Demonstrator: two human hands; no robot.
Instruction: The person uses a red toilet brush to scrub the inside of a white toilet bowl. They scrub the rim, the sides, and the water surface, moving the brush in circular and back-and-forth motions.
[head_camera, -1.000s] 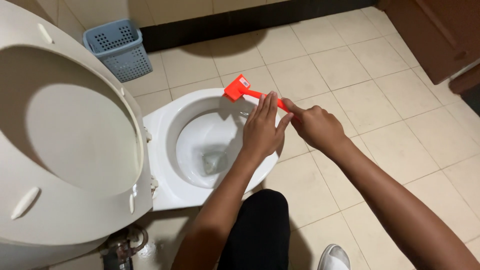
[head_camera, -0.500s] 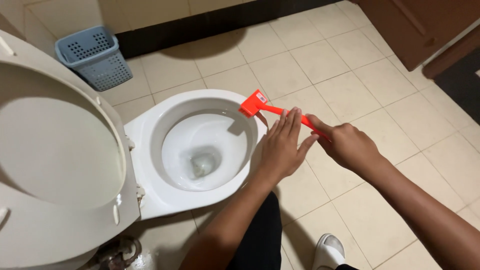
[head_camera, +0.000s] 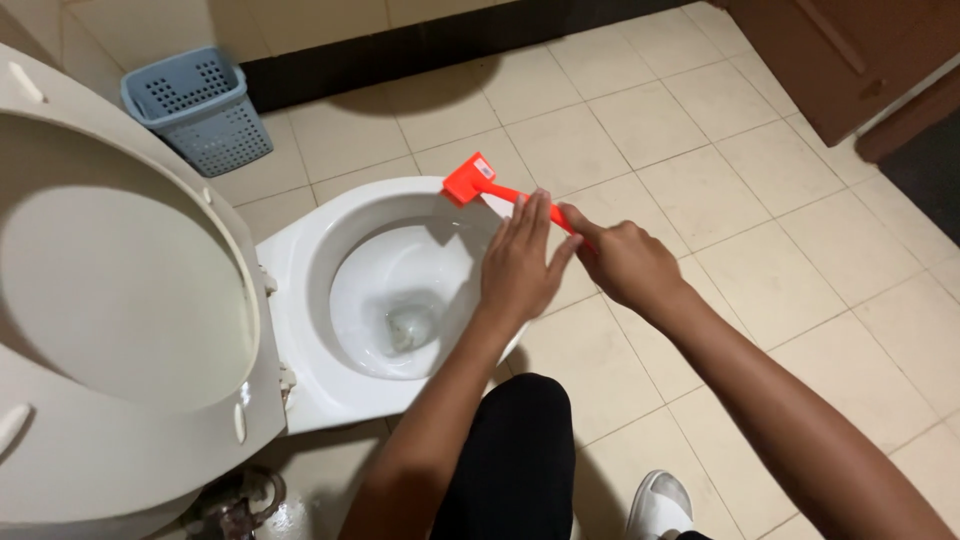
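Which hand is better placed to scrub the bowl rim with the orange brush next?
Right, probably. The right hand is closed around the handle of the orange brush, whose head sits at the toilet bowl rim. The left hand lies flat with fingers extended along the handle, not gripping.

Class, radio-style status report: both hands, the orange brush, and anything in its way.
Right hand gripping orange brush handle. Left hand flat, fingers on the handle. Brush head on toilet bowl far rim. Seat raised; nothing blocking.
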